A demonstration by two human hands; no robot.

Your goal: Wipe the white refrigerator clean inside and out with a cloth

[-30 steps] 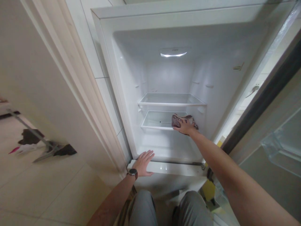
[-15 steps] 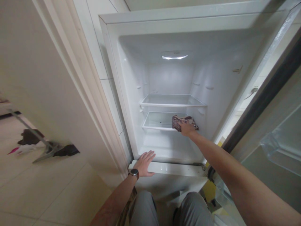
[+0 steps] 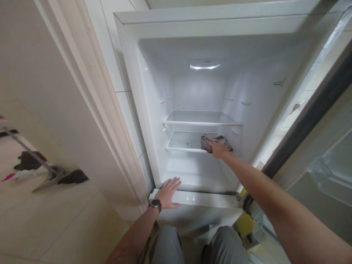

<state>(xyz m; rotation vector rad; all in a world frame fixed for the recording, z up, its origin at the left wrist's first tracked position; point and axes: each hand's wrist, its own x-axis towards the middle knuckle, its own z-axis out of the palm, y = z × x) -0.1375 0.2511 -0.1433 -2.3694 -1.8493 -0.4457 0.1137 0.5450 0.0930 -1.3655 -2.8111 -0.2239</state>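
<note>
In the head view, the refrigerator (image 3: 214,27) stands open in front of me, its lamp (image 3: 205,66) lit at the top of the compartment. Two clear shelves with pale front edges sit inside: the upper shelf (image 3: 200,117) and, below it, the lower shelf (image 3: 180,139). A patterned brown cloth (image 3: 205,143) is on the right part of the lower shelf, at its front edge, and a small dark speck (image 3: 187,143) shows to the left of it.

My right arm reaches in from the lower right, stretched out, and my right hand (image 3: 219,149) grasps the cloth with its fingers bent over it; how firmly, I cannot tell. My left hand (image 3: 167,193) holds nothing: it rests palm down, fingers spread, on the white ledge (image 3: 205,198) below the opening, with a dark watch (image 3: 155,204) on the wrist.

My knees (image 3: 168,244), in grey trousers, are close to the ledge. On my right the swung-out door (image 3: 310,119) hems in my forearm's side, a clear bin (image 3: 330,176) on its inner face. The upper shelf lies just above my right hand. To my left a wooden door frame (image 3: 104,102) stands beside the refrigerator, and past it a long-handled tool (image 3: 26,149) leans over the tiled floor (image 3: 68,223).
</note>
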